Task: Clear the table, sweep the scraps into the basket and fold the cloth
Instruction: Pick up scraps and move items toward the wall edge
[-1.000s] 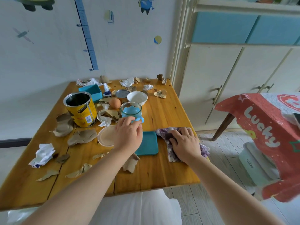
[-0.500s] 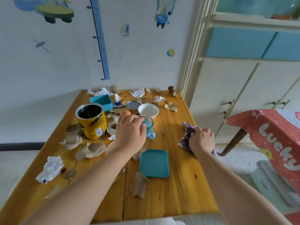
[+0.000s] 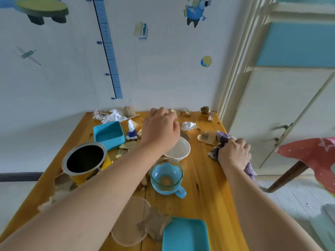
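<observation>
Near edge: blue tray (image 3: 184, 234); torn brown scrap (image 3: 154, 227) touches its left corner and lies on round beige lid (image 3: 126, 221). Mid table (image 3: 208, 196): glass cup (image 3: 166, 176) with blue base, yellow tin (image 3: 84, 160) to left, white bowl (image 3: 179, 151) just beyond cup. Right edge: right hand (image 3: 233, 154) clenched round bunched purple cloth (image 3: 223, 140). Farther: left hand (image 3: 161, 131) over bowl's far rim, fingers curled down, grasp cannot tell. Blue box (image 3: 108, 134) left of it. Paper scraps (image 3: 112, 115) along wall.
</observation>
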Tool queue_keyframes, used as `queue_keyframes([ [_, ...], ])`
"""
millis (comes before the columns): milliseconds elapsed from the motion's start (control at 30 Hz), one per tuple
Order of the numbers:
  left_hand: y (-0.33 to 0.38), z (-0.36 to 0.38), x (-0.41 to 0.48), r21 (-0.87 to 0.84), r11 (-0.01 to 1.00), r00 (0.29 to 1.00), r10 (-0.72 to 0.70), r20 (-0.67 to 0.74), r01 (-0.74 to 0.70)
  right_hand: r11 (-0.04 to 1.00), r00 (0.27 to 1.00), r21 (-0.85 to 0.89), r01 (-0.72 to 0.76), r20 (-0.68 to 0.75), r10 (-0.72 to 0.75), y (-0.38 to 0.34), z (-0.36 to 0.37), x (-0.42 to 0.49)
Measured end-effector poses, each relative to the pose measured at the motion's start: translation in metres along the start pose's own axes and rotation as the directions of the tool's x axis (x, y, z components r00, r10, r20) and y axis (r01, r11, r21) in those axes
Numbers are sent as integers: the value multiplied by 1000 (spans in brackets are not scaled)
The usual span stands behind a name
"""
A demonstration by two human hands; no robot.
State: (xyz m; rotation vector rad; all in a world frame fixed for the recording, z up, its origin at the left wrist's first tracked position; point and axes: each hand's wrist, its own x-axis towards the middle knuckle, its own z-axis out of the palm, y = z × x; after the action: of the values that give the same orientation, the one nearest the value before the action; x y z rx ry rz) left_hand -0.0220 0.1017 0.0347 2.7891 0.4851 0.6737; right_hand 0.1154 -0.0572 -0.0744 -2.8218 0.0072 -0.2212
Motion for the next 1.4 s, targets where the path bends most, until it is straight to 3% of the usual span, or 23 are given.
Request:
queue_keyframes([
  [267, -27, 9, 41, 87, 996, 974, -38, 223, 19, 931, 930, 37, 363, 39, -365, -40, 22, 62],
  [533, -40, -1, 48, 85, 996, 985, -52, 167, 38, 778, 764, 122, 616, 147, -628, -63, 33, 78],
  [833, -28, -5, 41, 70, 997, 991, -52, 121, 44, 530, 538, 274, 802, 51, -841, -65, 31, 40],
  [900, -28, -13, 44, 67, 997, 993, -40, 109, 33, 540, 587, 337, 771, -49, -808, -58, 28, 37],
  [933, -29, -17, 46, 65, 997, 994, -36, 100, 30, 593, 669, 374, 713, -109, -736, -54, 25, 40],
  [1000, -33, -25, 53, 72, 997, 996, -22, 83, 16, 720, 863, 477, 504, -240, -444, -50, 16, 55],
  [1067, -36, -28, 59, 85, 996, 996, -15, 83, 8, 779, 961, 571, 259, -236, -147, -47, 6, 76],
  [1133, -42, -26, 67, 108, 994, 995, -22, 98, 12, 839, 988, 532, 114, -146, -42, -48, 7, 95],
  [1233, -54, -20, 77, 152, 988, 990, -46, 131, 26, 923, 999, 382, 38, -43, -23, -53, 19, 105],
  [1400, -81, -13, 92, 191, 981, 978, -79, 192, 42, 961, 967, 108, 254, -31, -252, -81, 40, 125],
])
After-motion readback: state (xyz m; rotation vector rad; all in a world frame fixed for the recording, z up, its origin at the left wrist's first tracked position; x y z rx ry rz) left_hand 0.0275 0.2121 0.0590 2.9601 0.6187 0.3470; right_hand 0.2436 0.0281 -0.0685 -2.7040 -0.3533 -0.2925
